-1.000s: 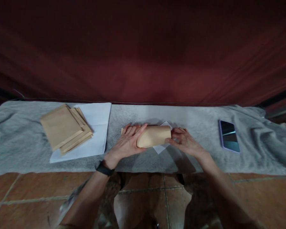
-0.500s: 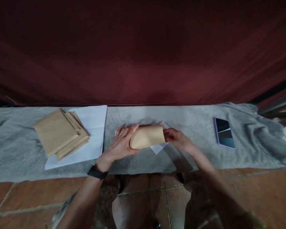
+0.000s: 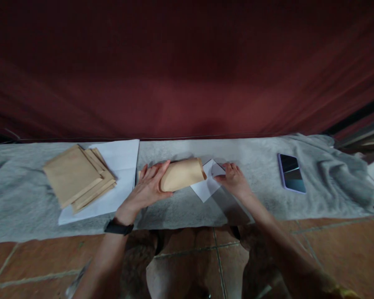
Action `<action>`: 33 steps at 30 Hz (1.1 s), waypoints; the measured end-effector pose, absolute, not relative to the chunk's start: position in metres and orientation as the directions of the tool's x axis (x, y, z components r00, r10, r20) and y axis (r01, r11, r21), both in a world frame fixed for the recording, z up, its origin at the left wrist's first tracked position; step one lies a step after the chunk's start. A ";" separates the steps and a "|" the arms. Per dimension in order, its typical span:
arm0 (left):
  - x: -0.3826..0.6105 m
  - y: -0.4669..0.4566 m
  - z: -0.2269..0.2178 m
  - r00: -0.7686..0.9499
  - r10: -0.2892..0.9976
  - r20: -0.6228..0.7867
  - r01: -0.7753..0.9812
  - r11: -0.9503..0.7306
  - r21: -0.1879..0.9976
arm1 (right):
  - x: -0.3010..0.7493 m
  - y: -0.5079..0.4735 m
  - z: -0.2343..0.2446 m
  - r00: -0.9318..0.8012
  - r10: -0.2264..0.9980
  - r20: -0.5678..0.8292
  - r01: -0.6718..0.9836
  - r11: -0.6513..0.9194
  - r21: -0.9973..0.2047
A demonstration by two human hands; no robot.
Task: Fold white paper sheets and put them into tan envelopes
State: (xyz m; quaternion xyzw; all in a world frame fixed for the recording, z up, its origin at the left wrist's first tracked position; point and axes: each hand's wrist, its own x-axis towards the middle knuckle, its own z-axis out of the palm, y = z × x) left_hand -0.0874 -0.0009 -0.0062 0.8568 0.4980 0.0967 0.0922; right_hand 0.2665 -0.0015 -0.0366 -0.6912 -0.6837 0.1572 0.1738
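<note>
My left hand (image 3: 151, 185), with a black band on its wrist, grips the left end of a brown paper envelope (image 3: 183, 174). Its upper sheet bulges up, and the mouth gapes to the right. Under and beyond that mouth, a small white paper square (image 3: 209, 187) lies cornerwise on the grey cloth. At the square's right corner is my right hand (image 3: 235, 179), thumb and fingers apart, touching or just over the paper's edge. Whether anything is inside the envelope cannot be seen.
Several brown envelopes (image 3: 75, 174) are piled on white sheets (image 3: 124, 166) at the left. A phone in a purple case (image 3: 292, 173) lies to the right on the grey cloth (image 3: 255, 153). Behind rises a dark red surface (image 3: 187, 83); tiled floor (image 3: 43, 261) shows below.
My right hand has come out of the envelope's mouth and moved slightly right, to the white square. My left hand and the envelope have shifted left, uncovering more of the square.
</note>
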 end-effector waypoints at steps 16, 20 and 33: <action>-0.102 0.000 -0.009 0.428 0.904 0.008 0.872 -0.415 0.258 | 0.311 0.019 -0.017 0.297 0.955 -0.017 0.284 -0.105 -0.953; -0.097 0.000 -0.008 0.421 0.907 -0.007 0.875 -0.404 0.269 | 0.300 0.017 -0.013 0.281 0.960 -0.007 0.111 -0.040 -0.993; -0.097 0.002 -0.015 0.388 0.921 -0.028 0.886 -0.364 0.288 | 0.284 0.011 -0.024 0.119 0.992 -0.029 0.262 -0.060 -0.963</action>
